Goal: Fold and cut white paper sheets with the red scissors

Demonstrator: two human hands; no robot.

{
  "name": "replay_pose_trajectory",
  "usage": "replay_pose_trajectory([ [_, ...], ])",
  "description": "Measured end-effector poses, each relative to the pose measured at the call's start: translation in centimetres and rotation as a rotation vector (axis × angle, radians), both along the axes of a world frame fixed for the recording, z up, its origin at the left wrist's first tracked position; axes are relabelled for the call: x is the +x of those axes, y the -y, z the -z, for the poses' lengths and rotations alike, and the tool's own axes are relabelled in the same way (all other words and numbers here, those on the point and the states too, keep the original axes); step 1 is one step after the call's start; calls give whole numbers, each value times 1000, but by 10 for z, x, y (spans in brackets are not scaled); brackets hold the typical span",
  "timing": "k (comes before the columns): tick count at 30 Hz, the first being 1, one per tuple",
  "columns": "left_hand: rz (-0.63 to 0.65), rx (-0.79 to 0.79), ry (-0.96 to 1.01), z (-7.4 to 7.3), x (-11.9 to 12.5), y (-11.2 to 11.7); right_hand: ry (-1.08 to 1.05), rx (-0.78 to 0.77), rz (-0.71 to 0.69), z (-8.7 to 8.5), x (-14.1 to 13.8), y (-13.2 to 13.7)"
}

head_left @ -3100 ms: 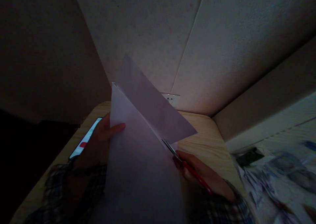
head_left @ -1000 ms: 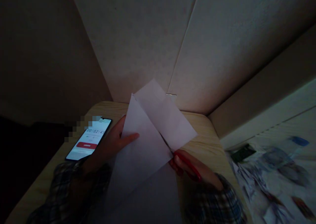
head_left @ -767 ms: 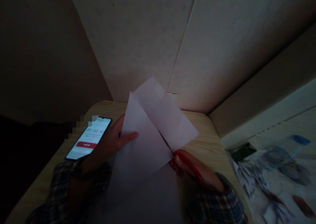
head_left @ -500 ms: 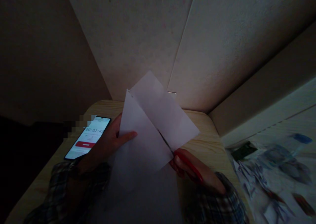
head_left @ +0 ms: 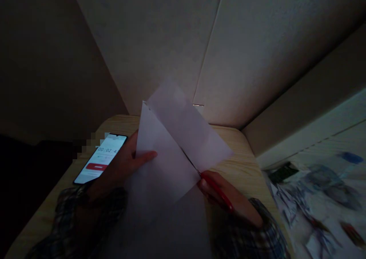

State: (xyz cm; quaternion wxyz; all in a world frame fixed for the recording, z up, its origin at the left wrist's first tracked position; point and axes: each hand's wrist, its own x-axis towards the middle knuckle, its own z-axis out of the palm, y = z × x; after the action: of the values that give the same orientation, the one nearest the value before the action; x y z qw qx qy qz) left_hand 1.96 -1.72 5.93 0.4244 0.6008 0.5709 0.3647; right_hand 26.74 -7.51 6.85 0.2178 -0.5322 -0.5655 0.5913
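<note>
Nearest, dark plaid sleeves (head_left: 257, 232) run in from the lower edge, on either side of white paper (head_left: 160, 163) whose dim lower part reaches down between them. The left hand (head_left: 128, 165) pinches the paper's left edge, thumb flat on the front face, the other fingers mostly hidden behind it. The right hand (head_left: 224, 196) is curled around the red handles of scissors (head_left: 217, 192), just beside the paper's right-hand corner. The thin blades point up and left, lying along the slanting line between the front layer and the flap beyond it. So the paper stands raised and tilted between the two hands, above the counter (head_left: 241, 139).

Just left of the left wrist, a lit phone (head_left: 100, 158) lies on the counter. Its screen reads "00:02:4" and a last digit, perhaps 3, beside the forearm; the lettering on the red button below is too small to read. To the right, beyond the counter, lie blurred white scraps (head_left: 286, 205) and a dark green item (head_left: 286, 172), with no readable writing. Farthest, a pale wall (head_left: 160, 42) rises behind the counter.
</note>
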Motion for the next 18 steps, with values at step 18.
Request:
replay_pose_trajectory([
  [18,39,12,14,-6,0,1,-54,93,-40,10,-3,-5],
])
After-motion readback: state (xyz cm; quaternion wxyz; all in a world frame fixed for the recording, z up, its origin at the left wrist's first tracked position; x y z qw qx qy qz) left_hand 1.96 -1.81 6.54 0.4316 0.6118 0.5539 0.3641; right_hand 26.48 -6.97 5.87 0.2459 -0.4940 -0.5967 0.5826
